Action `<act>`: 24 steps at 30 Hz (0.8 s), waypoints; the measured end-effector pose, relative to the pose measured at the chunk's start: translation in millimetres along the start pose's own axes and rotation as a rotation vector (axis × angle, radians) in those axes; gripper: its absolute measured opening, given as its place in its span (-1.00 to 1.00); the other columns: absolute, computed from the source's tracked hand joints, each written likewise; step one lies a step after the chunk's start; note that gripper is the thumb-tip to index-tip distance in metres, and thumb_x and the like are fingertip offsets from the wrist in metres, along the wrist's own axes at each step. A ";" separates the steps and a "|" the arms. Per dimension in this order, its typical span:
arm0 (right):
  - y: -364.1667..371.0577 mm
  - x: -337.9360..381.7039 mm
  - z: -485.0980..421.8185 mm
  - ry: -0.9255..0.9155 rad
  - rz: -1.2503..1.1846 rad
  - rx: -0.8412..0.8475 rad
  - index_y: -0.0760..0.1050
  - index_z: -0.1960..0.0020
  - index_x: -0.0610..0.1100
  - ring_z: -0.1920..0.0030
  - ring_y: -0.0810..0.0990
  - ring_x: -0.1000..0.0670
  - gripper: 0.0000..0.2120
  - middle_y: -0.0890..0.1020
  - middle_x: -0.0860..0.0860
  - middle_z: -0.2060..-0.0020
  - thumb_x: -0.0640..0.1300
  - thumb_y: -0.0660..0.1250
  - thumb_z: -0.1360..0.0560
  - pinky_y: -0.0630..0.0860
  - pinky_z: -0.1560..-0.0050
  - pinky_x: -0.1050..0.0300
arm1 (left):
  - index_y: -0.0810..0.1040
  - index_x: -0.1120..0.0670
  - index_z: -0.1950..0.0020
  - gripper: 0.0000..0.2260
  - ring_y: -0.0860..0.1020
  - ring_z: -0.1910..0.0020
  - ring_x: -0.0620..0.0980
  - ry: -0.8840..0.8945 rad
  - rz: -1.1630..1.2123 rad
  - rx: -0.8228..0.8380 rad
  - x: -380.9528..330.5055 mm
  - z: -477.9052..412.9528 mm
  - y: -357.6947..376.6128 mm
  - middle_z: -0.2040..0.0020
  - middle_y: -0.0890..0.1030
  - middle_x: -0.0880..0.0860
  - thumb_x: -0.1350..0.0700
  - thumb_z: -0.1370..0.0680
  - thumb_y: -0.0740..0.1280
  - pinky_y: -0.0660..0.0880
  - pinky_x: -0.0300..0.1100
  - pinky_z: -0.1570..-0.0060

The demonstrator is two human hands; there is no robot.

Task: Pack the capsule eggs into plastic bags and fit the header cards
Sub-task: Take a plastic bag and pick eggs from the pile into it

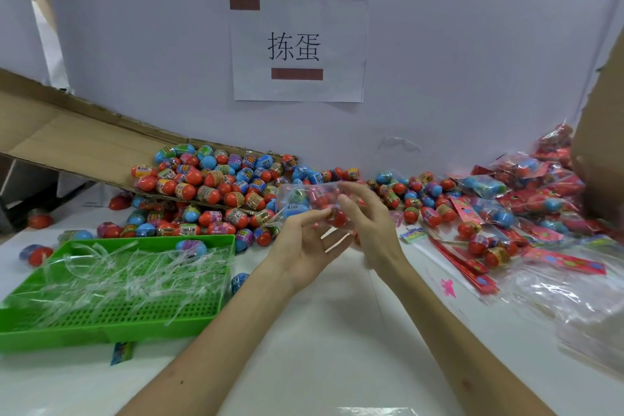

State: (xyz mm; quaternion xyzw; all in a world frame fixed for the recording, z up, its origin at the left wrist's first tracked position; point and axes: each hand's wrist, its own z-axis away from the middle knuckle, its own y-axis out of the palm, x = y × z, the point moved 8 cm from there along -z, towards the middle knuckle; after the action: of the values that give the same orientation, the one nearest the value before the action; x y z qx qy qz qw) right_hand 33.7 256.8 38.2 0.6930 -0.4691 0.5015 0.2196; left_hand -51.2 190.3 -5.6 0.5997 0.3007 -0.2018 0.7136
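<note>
A clear plastic bag (305,201) with capsule eggs inside is held up above the white table, in front of the egg pile. My left hand (304,243) holds it from below, palm up, fingers curled at its lower edge. My right hand (368,223) grips the bag's right end with bent fingers. A big heap of loose capsule eggs (209,186), red with blue or green halves, spills from a tipped cardboard box. Red header cards (462,258) lie flat to the right.
A green perforated tray (141,311) with clear plastic strips sits at front left. Packed bags (526,192) pile at far right beside a cardboard box (601,159). Empty clear bags (574,300) lie at right front. A paper sign hangs on the wall behind.
</note>
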 end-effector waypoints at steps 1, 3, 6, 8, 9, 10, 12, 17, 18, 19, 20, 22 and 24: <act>0.6 -2.0 0.5 0.016 -0.027 -0.011 0.51 -0.28 0.11 -0.17 0.61 0.10 -0.63 0.58 0.11 -0.22 0.17 0.38 -0.51 0.60 -0.12 0.07 | 0.68 0.18 -0.12 -0.78 0.64 -0.18 0.15 0.015 0.010 -0.010 -1.7 -0.6 -1.0 -0.13 0.68 0.19 0.21 -0.50 0.40 0.56 0.01 -0.27; -2.7 -5.4 0.9 0.042 -0.037 -0.074 0.43 -0.22 0.13 -0.13 0.63 0.10 -0.56 0.57 0.15 -0.16 0.22 0.43 -0.41 0.63 -0.08 -0.01 | 0.72 0.16 0.00 -0.86 0.65 -0.11 0.10 0.045 0.045 -0.035 -5.6 -1.8 -3.8 -0.05 0.70 0.15 0.20 -0.48 0.41 0.56 0.00 -0.24; -7.5 -9.0 -1.3 0.052 -0.011 -0.123 0.44 -0.13 0.01 -0.06 0.63 -0.05 -0.63 0.59 0.03 -0.03 0.12 0.49 -0.47 0.64 -0.08 -0.20 | 0.70 0.14 0.11 -0.92 0.65 -0.01 0.04 0.085 0.084 -0.034 -11.0 -1.5 -3.6 0.00 0.70 0.11 0.19 -0.45 0.43 0.54 -0.03 -0.22; -6.8 -11.6 -2.7 0.056 0.004 -0.120 0.45 -0.12 0.00 -0.04 0.63 -0.09 -0.70 0.60 0.00 0.00 0.04 0.50 -0.51 0.64 -0.06 -0.24 | 0.68 0.15 0.07 -0.91 0.66 0.02 0.03 0.095 0.092 -0.004 -11.7 -1.1 -1.4 -0.02 0.71 0.11 0.18 -0.46 0.42 0.55 -0.05 -0.17; -6.0 -12.9 -3.2 0.058 0.001 -0.118 0.45 -0.12 0.01 -0.04 0.64 -0.09 -0.69 0.60 0.00 0.00 0.04 0.50 -0.51 0.65 -0.04 -0.22 | 0.68 0.16 0.04 -0.89 0.68 0.02 0.02 0.095 0.094 0.011 -11.0 -0.5 0.3 -0.05 0.71 0.11 0.19 -0.47 0.41 0.55 -0.04 -0.16; -5.6 -13.8 -3.3 0.060 -0.005 -0.114 0.44 -0.13 0.02 -0.04 0.64 -0.08 -0.68 0.61 0.02 -0.01 0.06 0.51 -0.50 0.66 -0.03 -0.18 | 0.69 0.17 0.01 -0.87 0.69 0.00 0.02 0.093 0.092 0.029 -9.8 -0.1 2.3 -0.09 0.71 0.12 0.19 -0.49 0.40 0.56 -0.04 -0.15; -4.7 -15.7 -3.4 0.067 -0.007 -0.102 0.43 -0.15 0.03 -0.02 0.66 -0.03 -0.63 0.61 0.04 -0.01 0.09 0.52 -0.48 0.67 -0.01 -0.06 | 0.71 0.18 -0.04 -0.83 0.68 -0.11 0.04 0.088 0.055 0.065 -5.7 0.7 6.7 -0.17 0.71 0.12 0.19 -0.53 0.36 0.57 -0.03 -0.18; 4.4 -18.4 0.8 0.079 0.030 -0.023 0.46 -0.07 -0.05 0.17 0.69 0.10 -0.74 0.66 -0.02 0.11 0.04 0.47 -0.53 0.61 0.21 0.21 | 0.76 0.10 -0.01 -0.82 0.69 -0.13 0.03 0.058 -0.059 0.069 5.6 1.4 12.1 -0.16 0.72 0.11 0.15 -0.52 0.36 0.58 -0.03 -0.19; 5.0 -16.6 1.8 0.065 0.043 -0.024 0.50 -0.05 -0.05 0.16 0.68 0.11 -0.80 0.67 0.00 0.13 0.01 0.45 -0.55 0.62 0.18 0.19 | 0.76 0.11 -0.04 -0.80 0.69 -0.13 0.01 0.056 -0.074 0.067 5.3 1.5 11.8 -0.15 0.72 0.10 0.14 -0.53 0.36 0.57 -0.05 -0.18; 3.8 -13.8 2.4 0.041 0.070 -0.035 0.54 -0.04 -0.03 0.13 0.67 0.11 -0.88 0.67 0.04 0.14 -0.02 0.43 -0.57 0.62 0.13 0.18 | 0.77 0.12 -0.05 -0.79 0.69 -0.12 0.00 0.053 -0.089 0.062 4.5 2.0 11.2 -0.14 0.73 0.09 0.13 -0.55 0.35 0.58 -0.07 -0.17; 1.3 -10.9 2.5 0.013 0.101 -0.053 0.58 -0.03 0.00 0.09 0.66 0.10 -0.94 0.67 0.05 0.11 -0.07 0.42 -0.57 0.62 0.08 0.17 | 0.76 0.13 -0.04 -0.80 0.68 -0.13 -0.01 0.052 -0.104 0.057 3.9 1.8 10.3 -0.14 0.72 0.09 0.14 -0.57 0.34 0.59 -0.09 -0.15; -5.3 -6.6 1.9 -0.027 0.164 -0.103 0.64 -0.01 0.05 0.01 0.62 0.08 -0.91 0.65 0.05 0.01 -0.12 0.42 -0.55 0.59 0.01 0.15 | 0.72 0.14 -0.05 -0.83 0.67 -0.16 0.02 0.044 -0.132 0.044 4.5 1.9 9.1 -0.14 0.70 0.11 0.17 -0.62 0.32 0.60 -0.10 -0.13; -12.0 -4.0 1.8 -0.030 0.164 -0.153 0.68 0.03 0.06 0.00 0.62 0.04 -0.88 0.66 0.06 0.01 -0.15 0.42 -0.55 0.59 0.00 0.11 | 0.69 0.11 -0.05 -0.88 0.63 -0.18 0.03 0.031 -0.175 0.035 6.9 2.9 10.1 -0.14 0.68 0.11 0.16 -0.58 0.38 0.60 -0.11 -0.12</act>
State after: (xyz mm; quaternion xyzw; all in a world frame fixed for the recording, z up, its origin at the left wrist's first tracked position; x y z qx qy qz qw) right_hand 44.8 262.7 35.9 0.6410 -0.5644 0.4698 0.2231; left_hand -39.1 190.0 -2.6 0.5866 0.3595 -0.2593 0.6778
